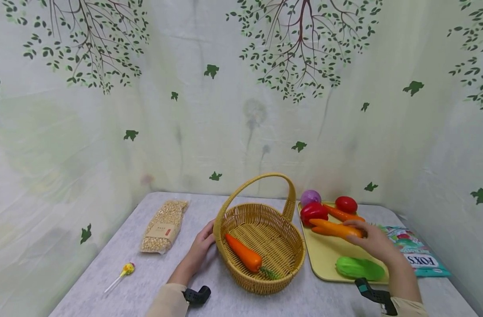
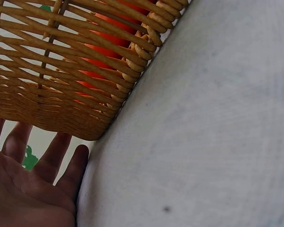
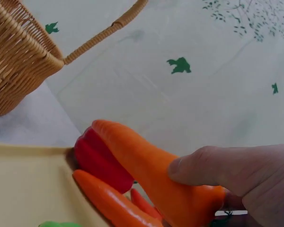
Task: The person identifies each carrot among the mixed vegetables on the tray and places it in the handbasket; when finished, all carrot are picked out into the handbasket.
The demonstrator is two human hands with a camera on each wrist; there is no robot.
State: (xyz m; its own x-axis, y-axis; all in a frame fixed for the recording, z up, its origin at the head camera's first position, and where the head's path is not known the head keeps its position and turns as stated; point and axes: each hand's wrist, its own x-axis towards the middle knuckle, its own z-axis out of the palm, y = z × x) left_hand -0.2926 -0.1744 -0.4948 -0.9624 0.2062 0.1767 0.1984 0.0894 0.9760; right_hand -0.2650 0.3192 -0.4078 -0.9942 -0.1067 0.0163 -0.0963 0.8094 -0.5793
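My right hand (image 1: 374, 241) grips an orange carrot (image 3: 149, 168) by its thick end, thumb on top, above the yellow tray (image 1: 325, 257). Two other carrots lie below and behind it, beside a red bell pepper (image 1: 313, 214). On the left, my left hand (image 1: 198, 252) touches the side of the wicker basket (image 1: 261, 286), its fingers (image 2: 52, 158) spread and extended under the bulging wall in the left wrist view. Inside the basket lies one carrot (image 1: 243, 253) with a green top.
The tray also bears a red tomato-like piece (image 1: 346, 204) and a green cucumber-like piece (image 1: 359, 268). A purple ball-shaped piece (image 1: 310, 197) is at its back corner. A FOXS bag (image 1: 417, 253) lies at right. A grain packet (image 1: 164, 226) and lollipop (image 1: 127, 269) lie left.
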